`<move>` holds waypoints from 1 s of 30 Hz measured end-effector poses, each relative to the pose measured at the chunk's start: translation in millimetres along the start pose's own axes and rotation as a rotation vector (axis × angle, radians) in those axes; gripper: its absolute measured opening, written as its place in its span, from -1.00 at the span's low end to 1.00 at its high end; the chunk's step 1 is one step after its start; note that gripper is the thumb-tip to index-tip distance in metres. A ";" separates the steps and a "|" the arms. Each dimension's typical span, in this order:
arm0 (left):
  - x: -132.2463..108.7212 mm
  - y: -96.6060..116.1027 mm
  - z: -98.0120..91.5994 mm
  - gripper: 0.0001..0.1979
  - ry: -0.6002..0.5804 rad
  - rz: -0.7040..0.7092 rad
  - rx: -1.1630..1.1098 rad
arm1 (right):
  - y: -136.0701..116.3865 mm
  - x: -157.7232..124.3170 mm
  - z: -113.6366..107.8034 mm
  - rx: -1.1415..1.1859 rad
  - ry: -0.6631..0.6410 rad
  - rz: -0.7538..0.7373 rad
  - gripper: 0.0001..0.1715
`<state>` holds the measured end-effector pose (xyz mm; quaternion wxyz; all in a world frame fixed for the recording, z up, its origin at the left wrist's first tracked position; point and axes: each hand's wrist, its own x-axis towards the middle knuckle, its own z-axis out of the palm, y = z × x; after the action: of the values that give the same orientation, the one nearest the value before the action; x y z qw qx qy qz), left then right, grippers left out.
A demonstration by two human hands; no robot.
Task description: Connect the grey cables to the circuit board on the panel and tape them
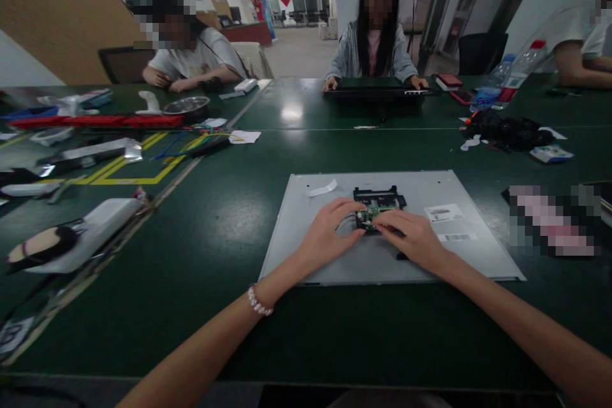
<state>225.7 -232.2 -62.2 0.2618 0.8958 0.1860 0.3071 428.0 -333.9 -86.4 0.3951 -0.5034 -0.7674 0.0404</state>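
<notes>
Hands together at centre of a grey metal panel (335, 248), fingertips of both meeting on a small green circuit board (370, 215). Left hand (329, 229) curls in from its side, thumb and forefinger pinched on the board's near-left edge; beaded bracelet (259, 301) at that wrist. Right hand (414, 236) lies flatter, fingers laid over the board's right end and pinching it too. Board sits between the two sets of fingertips, touching or just above the panel; cannot tell which.

Just beyond the fingertips: black plastic bracket (380, 196) fixed to the panel, board lying against its near edge. Thin dark wires seem to run under the left fingers; too small to trace.

Handling, as judged: board light, stiff, fragile; components on its face, so take it by the bare edges only. No flexing. Panel thin sheet, broad, likely springy; edges may be sharp.

Further out on the panel: white tape strip (321, 189) beyond the left hand, white printed label (444, 212) beyond the right hand.

Panel rests on a dark green table (229, 217). Well off to the left, white handheld device (102, 220); far beyond, a person seated opposite with hands on a black keyboard (373, 92); bottles (497, 80) far beyond the right hand.
</notes>
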 end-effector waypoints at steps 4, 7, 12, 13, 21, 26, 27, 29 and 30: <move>-1.4 -3.1 1.0 -0.89 -0.037 0.076 0.104 | -3.9 0.3 0.6 0.026 -0.023 -0.021 -0.78; -1.4 -4.5 1.0 -0.85 -0.022 0.112 0.124 | -5.6 2.1 0.6 0.087 -0.001 -0.011 -0.79; -1.1 -6.3 1.5 -0.84 -0.003 0.125 0.132 | -4.6 4.9 -0.8 0.171 0.083 0.103 -0.83; -1.2 -7.1 2.2 -0.84 -0.015 0.119 0.140 | -4.1 4.9 -1.1 0.180 0.090 0.127 -0.83; -4.1 -9.2 8.9 -0.65 -0.245 0.097 0.267 | 27.9 12.1 -10.8 -0.001 0.137 0.268 -0.81; -4.8 -8.7 10.3 -0.62 -0.357 0.076 0.314 | 63.3 39.6 -13.9 -0.267 0.035 0.232 -0.75; -4.5 -8.7 10.3 -0.61 -0.358 0.074 0.310 | 67.6 46.4 -12.5 -0.305 0.007 0.228 -0.74; -3.9 -8.8 10.3 -0.60 -0.359 0.079 0.298 | 72.7 59.5 -7.4 -0.359 -0.044 0.238 -0.75; -3.7 -8.8 10.2 -0.60 -0.359 0.083 0.295 | 73.7 65.2 -3.9 -0.374 -0.066 0.242 -0.76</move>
<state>228.0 -230.6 -75.9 0.1442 0.9716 0.1421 0.1229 473.3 -246.7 -80.7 0.2618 -0.6548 -0.7080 -0.0387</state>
